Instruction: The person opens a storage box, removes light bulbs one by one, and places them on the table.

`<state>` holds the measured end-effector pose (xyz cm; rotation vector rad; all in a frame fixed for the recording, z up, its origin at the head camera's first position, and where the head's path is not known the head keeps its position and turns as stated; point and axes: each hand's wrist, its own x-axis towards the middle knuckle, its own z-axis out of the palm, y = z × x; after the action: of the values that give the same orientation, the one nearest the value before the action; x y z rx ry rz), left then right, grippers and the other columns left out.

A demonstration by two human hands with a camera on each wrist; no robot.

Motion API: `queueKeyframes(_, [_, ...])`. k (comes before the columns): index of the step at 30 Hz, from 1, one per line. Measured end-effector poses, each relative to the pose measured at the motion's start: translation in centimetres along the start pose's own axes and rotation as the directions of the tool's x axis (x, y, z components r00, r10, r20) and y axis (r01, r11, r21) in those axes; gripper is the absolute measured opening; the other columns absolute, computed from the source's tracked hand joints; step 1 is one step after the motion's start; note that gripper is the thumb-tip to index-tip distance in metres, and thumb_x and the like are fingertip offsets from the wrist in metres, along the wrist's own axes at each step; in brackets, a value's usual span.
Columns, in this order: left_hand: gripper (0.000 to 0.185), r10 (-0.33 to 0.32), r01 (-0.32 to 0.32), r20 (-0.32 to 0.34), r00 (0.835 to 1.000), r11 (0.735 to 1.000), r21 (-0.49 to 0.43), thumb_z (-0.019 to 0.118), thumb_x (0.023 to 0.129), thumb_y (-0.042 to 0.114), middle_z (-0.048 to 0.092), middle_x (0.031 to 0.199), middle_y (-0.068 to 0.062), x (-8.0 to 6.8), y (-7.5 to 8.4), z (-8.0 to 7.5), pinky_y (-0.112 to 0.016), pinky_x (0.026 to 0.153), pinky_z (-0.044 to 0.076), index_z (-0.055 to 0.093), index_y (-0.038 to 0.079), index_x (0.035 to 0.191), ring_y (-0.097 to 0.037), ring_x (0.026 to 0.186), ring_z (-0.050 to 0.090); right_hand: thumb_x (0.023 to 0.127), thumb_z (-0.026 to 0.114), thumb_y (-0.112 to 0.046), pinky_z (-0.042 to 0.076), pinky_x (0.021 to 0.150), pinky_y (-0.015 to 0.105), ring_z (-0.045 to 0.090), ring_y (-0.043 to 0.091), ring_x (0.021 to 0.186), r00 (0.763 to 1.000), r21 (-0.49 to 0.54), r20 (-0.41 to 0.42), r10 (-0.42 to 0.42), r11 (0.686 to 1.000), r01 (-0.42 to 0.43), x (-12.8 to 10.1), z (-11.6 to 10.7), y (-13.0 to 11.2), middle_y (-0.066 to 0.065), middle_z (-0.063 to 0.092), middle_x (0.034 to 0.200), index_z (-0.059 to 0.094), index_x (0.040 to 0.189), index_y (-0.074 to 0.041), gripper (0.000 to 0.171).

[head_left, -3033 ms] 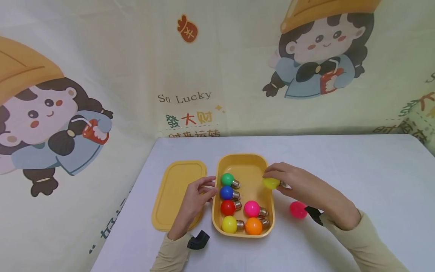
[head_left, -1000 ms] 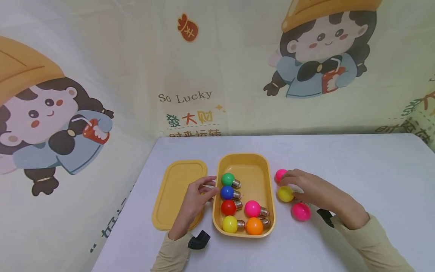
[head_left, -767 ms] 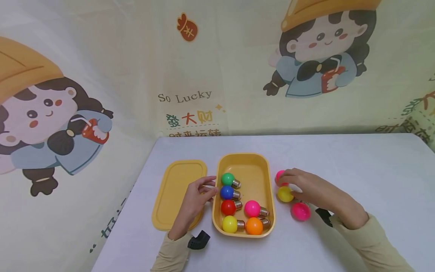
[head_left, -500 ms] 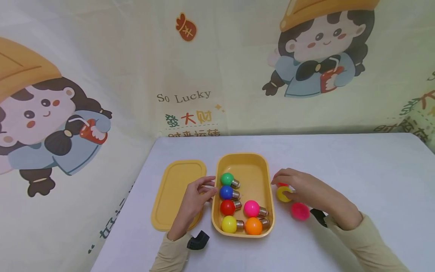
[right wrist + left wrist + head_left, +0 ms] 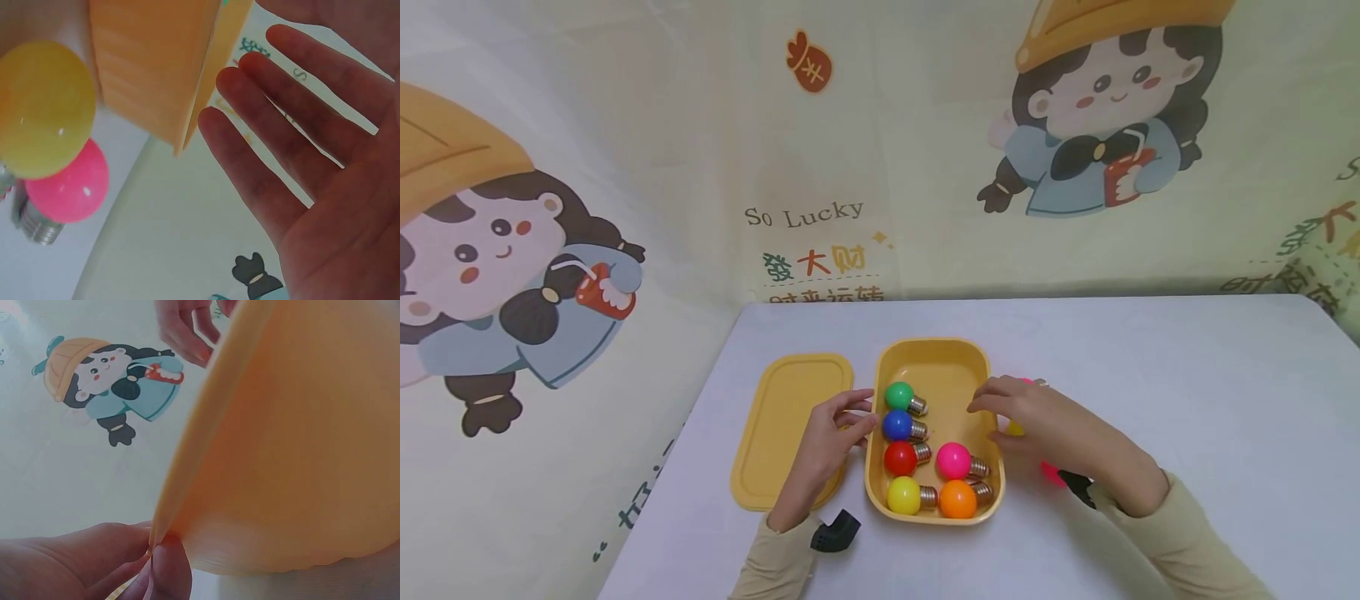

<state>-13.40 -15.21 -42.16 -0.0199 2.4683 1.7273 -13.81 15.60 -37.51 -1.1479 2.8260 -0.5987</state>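
Left hand [image 5: 823, 446] pinches box [image 5: 934, 357] rim, steady | right hand [image 5: 1037, 421] flat, empty, over box's right edge | yellow bulb [image 5: 44, 106] outside on table | advise: grasp globes singly, avoid knocking wall.

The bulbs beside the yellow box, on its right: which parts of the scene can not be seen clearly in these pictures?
- Head view: the right hand covers the bulbs outside the yellow box; only slivers of the yellow bulb and a pink bulb show.
- Right wrist view: the yellow bulb's base is cut off by the left edge.
- Left wrist view: the box wall fills the frame, hiding its contents; the left hand is blurred and cut off at the bottom edge.
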Motion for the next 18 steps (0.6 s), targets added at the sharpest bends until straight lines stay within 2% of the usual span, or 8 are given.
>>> queueKeyframes(6, [0.04,-0.001,0.001,-0.001,1.0,1.0,-0.002,0.071,0.092,0.014,0.066,0.113,-0.014,0.0,0.0,0.0,-0.03,0.072,0.06,0.063,0.006,0.13,-0.021,0.089,0.068,0.083,0.081,-0.018,0.058,0.086,0.033,0.062,0.021,0.107,0.999,0.016,0.011,-0.035,0.999,0.035,0.6,0.5,-0.8,0.004,0.064,0.119,0.07,0.116,-0.01,0.036])
queueKeyframes(18, [0.04,-0.002,0.002,0.005,1.0,1.0,0.001,0.071,0.092,0.013,0.066,0.113,-0.014,0.0,0.0,-0.1,-0.029,0.072,0.06,0.063,0.005,0.13,-0.02,0.089,0.068,0.084,0.08,-0.021,0.058,0.086,0.03,0.063,0.017,0.103,0.993,0.018,0.082,-0.081,0.997,0.08,1.7,1.8,-2.1,0.002,0.065,0.114,0.07,0.117,-0.011,0.036])
